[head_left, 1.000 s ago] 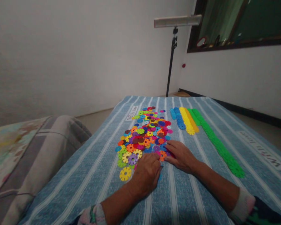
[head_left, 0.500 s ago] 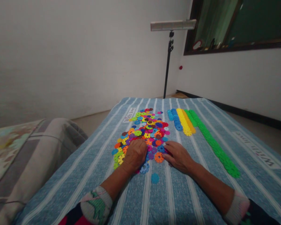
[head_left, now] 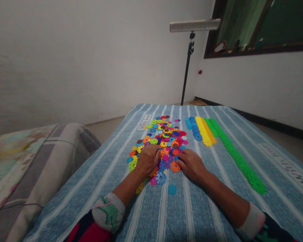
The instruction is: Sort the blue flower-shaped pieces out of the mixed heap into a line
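- Centre of the frame, and here's the heap of notched, flower-shaped discs (head_left: 164,136), every colour going, sprawled over the striped, cloth-covered worktop (head_left: 199,215)!
- In comes the left hand (head_left: 146,160), over the heap's near left side, fingers curled down among the discs; its fingertips are hidden, so whether it pinches one, I cannot tell.
- Across to the right hand (head_left: 192,164), at the heap's right edge: thumb and fingers held apart, tips beside a bright orange disc (head_left: 175,166). Any grip there? Cannot tell.
- Just below the left hand's fingers, a light blue disc (head_left: 161,178) at the heap's near edge; lower still, a lone blue disc (head_left: 172,189) lies apart on the cloth.
- Right of centre, neat overlapping rows: blue (head_left: 195,129), yellow (head_left: 204,131), and a long green row (head_left: 238,156) slanting down towards the lower right.
- Upper right, a bar on a black stand (head_left: 186,74) rises beyond the worktop, near a dark-framed window (head_left: 262,23).
- Far left, a draped grey cover (head_left: 74,141).
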`<state>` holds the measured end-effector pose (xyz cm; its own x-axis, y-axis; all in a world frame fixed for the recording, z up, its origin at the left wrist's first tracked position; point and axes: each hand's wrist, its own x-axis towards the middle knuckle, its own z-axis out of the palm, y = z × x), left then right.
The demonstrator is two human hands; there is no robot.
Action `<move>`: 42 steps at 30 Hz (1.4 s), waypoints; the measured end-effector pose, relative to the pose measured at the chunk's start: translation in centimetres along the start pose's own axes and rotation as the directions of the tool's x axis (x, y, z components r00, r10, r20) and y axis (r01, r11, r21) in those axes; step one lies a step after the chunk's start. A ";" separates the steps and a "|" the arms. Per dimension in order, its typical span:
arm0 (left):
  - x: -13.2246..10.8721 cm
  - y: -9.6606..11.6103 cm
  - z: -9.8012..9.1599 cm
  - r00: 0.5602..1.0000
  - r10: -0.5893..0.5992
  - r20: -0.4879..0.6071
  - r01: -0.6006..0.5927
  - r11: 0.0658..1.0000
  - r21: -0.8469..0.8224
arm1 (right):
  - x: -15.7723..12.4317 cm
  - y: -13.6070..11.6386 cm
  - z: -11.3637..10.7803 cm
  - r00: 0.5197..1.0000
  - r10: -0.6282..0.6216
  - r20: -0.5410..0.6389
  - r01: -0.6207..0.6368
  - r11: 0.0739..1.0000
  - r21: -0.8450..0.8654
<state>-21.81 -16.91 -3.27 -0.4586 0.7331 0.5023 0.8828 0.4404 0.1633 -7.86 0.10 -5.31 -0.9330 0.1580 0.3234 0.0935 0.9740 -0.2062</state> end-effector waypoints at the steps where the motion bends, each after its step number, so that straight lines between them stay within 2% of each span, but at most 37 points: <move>1: 0.0 0.0 0.0 1.000 -0.005 0.007 0.005 1.000 -0.002 | -0.1 0.1 0.2 1.000 -0.018 -0.016 0.019 1.000 0.016; 6: 0.0 -0.2 0.2 0.999 -0.027 0.018 0.027 1.000 -0.013 | 0.2 1.6 0.6 0.980 -0.035 -0.197 0.077 0.975 0.208; 8: 0.0 -0.4 0.4 1.000 -0.028 -0.002 0.027 0.999 -0.018 | 0.8 3.0 0.2 0.963 0.008 -0.269 0.072 0.956 0.285; 10: 0.0 -0.7 0.5 1.000 -0.023 -0.014 0.023 1.000 -0.019 | 1.5 5.0 -0.5 0.948 0.092 -0.305 0.009 0.950 0.314; 12: 0.0 -0.9 0.5 1.000 -0.015 -0.013 0.015 1.000 -0.014 | 2.3 7.4 -1.3 0.934 0.185 -0.307 -0.092 0.952 0.292; 16: 0.1 -1.3 0.5 1.000 0.002 0.005 -0.002 1.000 -0.001 | 3.9 12.3 -2.6 0.910 0.290 -0.297 -0.233 0.949 0.213; 18: 0.1 -1.4 0.5 1.000 0.009 0.013 -0.009 1.000 -0.006 | 4.6 14.0 -2.8 0.906 0.319 -0.279 -0.278 0.944 0.177; 21: 0.2 -1.6 0.7 1.000 0.017 0.015 -0.017 1.000 -0.011 | 5.3 15.1 -2.7 0.917 0.319 -0.238 -0.294 0.946 0.136; 26: 0.1 -1.8 0.9 1.000 0.017 0.021 -0.017 1.000 -0.012 | 5.8 15.3 -2.1 0.935 0.298 -0.194 -0.287 0.954 0.086; 33: 0.1 -1.8 0.7 0.999 0.005 0.032 -0.005 1.000 -0.003 | 4.7 13.7 -1.4 0.899 0.347 -0.268 -0.348 0.936 0.046; 37: 0.2 -1.8 0.7 1.000 -0.005 0.024 0.005 1.000 0.018 | 3.2 10.8 -1.1 0.930 0.269 -0.251 -0.263 0.963 0.058; 42: 0.1 -1.7 0.6 0.999 0.030 0.042 -0.031 1.000 0.008 | 1.0 6.8 -1.4 0.972 0.081 -0.220 -0.047 0.987 0.157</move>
<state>-23.42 -17.27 -4.03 -0.4355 0.7672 0.4710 0.8956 0.4218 0.1412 -7.70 7.09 -5.12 -0.8227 0.2682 0.5012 0.0813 0.9281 -0.3633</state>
